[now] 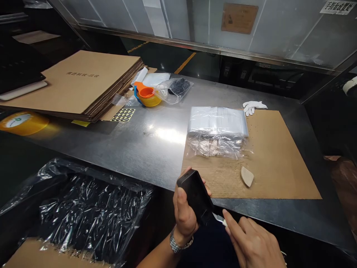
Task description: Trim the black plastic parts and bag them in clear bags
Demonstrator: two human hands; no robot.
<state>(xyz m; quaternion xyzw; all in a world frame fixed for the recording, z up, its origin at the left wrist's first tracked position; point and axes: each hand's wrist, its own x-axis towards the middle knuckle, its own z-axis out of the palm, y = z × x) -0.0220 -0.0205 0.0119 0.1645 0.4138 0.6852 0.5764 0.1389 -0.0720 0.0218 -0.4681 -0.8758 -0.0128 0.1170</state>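
Near the table's front edge, my left hand [185, 212] is wrapped round a black rectangular plastic case [196, 195], thumb along its near side. The case is held tilted, and its far end leans up and to the left. My right hand [251, 238] grips a small knife [219, 219] with a pale handle, mostly hidden by the fingers. Its blade points left and meets or nearly meets the lower right edge of the case; I cannot tell whether it touches. Beyond the hands, a beige wedge-shaped pad [247, 176] lies on a cardboard sheet [279, 160].
Clear plastic bags [217, 123] are stacked on the cardboard, with a white glove [254, 107] behind. An orange tape dispenser [147, 95] and a stack of flat cardboard [92, 82] occupy the left side. Below left stands a box lined with black plastic [83, 212].
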